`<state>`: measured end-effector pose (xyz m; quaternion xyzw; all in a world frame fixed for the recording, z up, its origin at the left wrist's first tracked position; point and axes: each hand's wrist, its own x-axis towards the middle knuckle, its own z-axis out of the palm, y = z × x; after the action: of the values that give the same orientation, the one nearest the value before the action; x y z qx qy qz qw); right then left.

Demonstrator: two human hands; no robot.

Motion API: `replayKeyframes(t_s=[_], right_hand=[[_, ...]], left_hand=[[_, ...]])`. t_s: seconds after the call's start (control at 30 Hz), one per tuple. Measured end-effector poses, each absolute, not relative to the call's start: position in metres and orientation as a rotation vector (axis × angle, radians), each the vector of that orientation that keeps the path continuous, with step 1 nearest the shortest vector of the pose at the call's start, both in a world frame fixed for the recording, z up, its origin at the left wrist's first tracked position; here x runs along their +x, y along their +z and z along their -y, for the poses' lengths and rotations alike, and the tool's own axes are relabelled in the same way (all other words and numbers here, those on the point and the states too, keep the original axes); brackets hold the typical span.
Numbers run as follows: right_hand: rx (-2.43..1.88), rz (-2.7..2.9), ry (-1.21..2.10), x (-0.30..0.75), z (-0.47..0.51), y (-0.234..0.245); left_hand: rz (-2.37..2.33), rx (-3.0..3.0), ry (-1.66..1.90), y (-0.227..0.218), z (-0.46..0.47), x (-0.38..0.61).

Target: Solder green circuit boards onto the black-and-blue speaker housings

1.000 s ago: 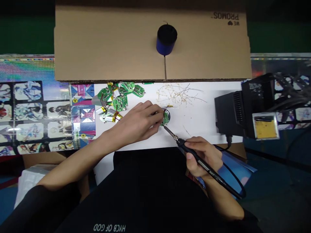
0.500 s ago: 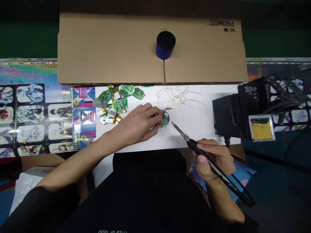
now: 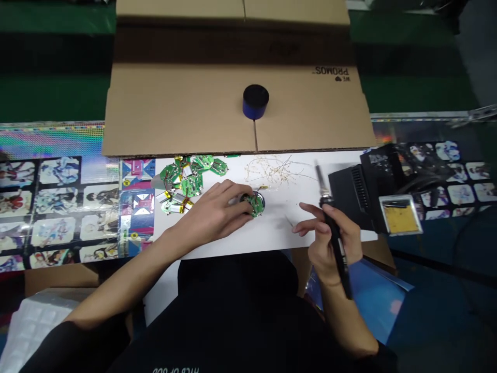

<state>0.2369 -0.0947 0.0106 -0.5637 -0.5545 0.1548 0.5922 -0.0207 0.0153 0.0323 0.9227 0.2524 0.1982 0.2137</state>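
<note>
My left hand (image 3: pixel 223 212) is closed on the left edge of a round green circuit board (image 3: pixel 258 204), which rests on the white sheet; a dark curved rim and thin wires show at it, and my fingers cover its left part. My right hand (image 3: pixel 334 238) grips a black soldering iron (image 3: pixel 334 233), its metal tip pointing up and away from the board. Two of its fingers stretch left, near a thin, blurred sliver (image 3: pixel 289 221) I cannot make out. Left of the board lies a pile of green circuit boards (image 3: pixel 192 184) with silver batteries (image 3: pixel 176 209).
Loose thin wires (image 3: pixel 277 170) lie behind the board. A black soldering station (image 3: pixel 351 199) and a tray with a yellow sponge (image 3: pixel 402 216) stand at right. A large cardboard box (image 3: pixel 174 114) borders the back, with a blue-black round container (image 3: pixel 255 102) on it.
My right hand has swung the soldering iron from pointing left at the board to pointing upward, and two fingers have stretched out. My left hand stays at the board. The camera view has shifted.
</note>
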Motion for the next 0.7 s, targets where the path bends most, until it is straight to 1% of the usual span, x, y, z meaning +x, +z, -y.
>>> replayKeyframes(t_s=[0.1,0.2,0.33,0.47,0.57,0.6,0.67,0.7], right_hand=[[-1.295,1.285,0.356,0.230,0.087,0.004],[-1.347,1.308,0.420,0.226,0.085,-0.009],[-1.420,1.439,0.454,0.221,0.084,-0.024],[-1.370,1.611,0.449,0.208,0.079,-0.028],[-1.291,1.685,0.447,0.190,0.070,-0.028],[-1.265,1.698,0.458,0.182,0.066,-0.028],[-1.234,1.732,0.504,0.164,0.060,-0.027],[-1.206,1.761,0.530,0.153,0.057,-0.027]], left_hand=[[-0.787,2.350,0.630,0.020,-0.010,-0.018],[-0.823,2.195,0.652,0.012,-0.008,-0.017],[-0.964,2.086,0.720,0.028,-0.024,-0.049],[-1.315,2.017,1.000,0.054,-0.069,-0.121],[-1.621,1.931,1.298,0.059,-0.121,-0.176],[-1.747,1.861,1.344,0.056,-0.138,-0.192],[-1.924,1.770,1.275,0.048,-0.168,-0.216],[-1.922,1.795,1.215,0.044,-0.179,-0.226]])
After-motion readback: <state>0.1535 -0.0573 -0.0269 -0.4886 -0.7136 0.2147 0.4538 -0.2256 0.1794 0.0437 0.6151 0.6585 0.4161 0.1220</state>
